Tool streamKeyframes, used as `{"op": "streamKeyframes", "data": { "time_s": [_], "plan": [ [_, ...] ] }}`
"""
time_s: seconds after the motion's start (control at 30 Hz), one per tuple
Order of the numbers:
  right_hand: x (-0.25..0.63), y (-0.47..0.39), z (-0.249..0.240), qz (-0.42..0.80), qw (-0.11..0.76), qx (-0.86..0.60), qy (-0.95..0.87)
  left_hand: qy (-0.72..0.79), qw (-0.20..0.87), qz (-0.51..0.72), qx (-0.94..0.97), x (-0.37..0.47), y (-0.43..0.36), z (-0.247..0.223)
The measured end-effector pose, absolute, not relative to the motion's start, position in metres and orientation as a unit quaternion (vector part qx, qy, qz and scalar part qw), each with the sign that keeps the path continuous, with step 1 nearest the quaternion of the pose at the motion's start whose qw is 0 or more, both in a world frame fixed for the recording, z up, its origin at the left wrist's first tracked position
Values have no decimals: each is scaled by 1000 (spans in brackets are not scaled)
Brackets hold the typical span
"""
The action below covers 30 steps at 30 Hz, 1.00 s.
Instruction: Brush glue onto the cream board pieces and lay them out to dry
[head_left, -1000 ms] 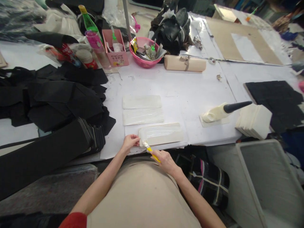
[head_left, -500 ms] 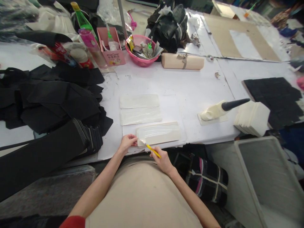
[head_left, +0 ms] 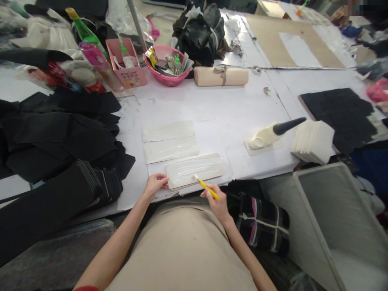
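Note:
A yellow-handled brush [head_left: 209, 190] is held in my right hand [head_left: 217, 201], its pale tip on a wet-looking white strip [head_left: 194, 170]. That strip lies on top of other pieces near the table's front edge. At its left end, the fingers of my left hand [head_left: 157, 184] pinch the corner. Behind it, two similar pale strips [head_left: 171, 149] lie one beyond the other. To the right, a cream glue-coated bottle [head_left: 263, 136] with a long dark nozzle leans low on a small pale sheet.
Black cut pieces [head_left: 57, 129] are heaped at the left. A pink basin [head_left: 168, 79] of small items and a beige roll [head_left: 221, 77] stand behind. Stacked white pieces [head_left: 313, 139] and a black stack [head_left: 336, 117] lie right, above a grey bin [head_left: 312, 202].
My right hand has moved the brush rightward along the strip, from its left end toward the middle. My left hand stays at the left end. The whole view has shifted a little.

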State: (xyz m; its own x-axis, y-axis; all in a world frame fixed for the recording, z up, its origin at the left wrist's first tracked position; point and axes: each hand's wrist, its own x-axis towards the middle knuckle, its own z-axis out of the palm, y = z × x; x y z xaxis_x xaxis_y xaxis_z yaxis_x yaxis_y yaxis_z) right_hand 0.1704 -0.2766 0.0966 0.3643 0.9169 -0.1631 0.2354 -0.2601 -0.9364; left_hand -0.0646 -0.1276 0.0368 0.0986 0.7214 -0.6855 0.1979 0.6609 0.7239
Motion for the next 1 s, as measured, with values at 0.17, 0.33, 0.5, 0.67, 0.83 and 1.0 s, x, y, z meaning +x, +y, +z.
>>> {"op": "streamKeyframes", "data": {
  "time_s": [0.17,0.33,0.5,0.67,0.83,1.0],
  "plan": [
    [123,-257,79,522,451,-598,-409,641,644,197,369,-64,-129,38],
    [169,-262,66,463,512,-658,-298,637,635,200,389,-63,-129,36],
    [249,-278,72,267,525,-768,-253,637,627,197,404,-62,-128,37],
    [235,-275,85,201,474,-780,-357,642,622,185,409,-63,-128,39],
    [174,-253,73,365,459,-655,-475,645,613,180,420,-64,-129,37],
    [224,-259,59,285,489,-737,-370,645,607,182,428,-64,-131,34]
  ]
}}
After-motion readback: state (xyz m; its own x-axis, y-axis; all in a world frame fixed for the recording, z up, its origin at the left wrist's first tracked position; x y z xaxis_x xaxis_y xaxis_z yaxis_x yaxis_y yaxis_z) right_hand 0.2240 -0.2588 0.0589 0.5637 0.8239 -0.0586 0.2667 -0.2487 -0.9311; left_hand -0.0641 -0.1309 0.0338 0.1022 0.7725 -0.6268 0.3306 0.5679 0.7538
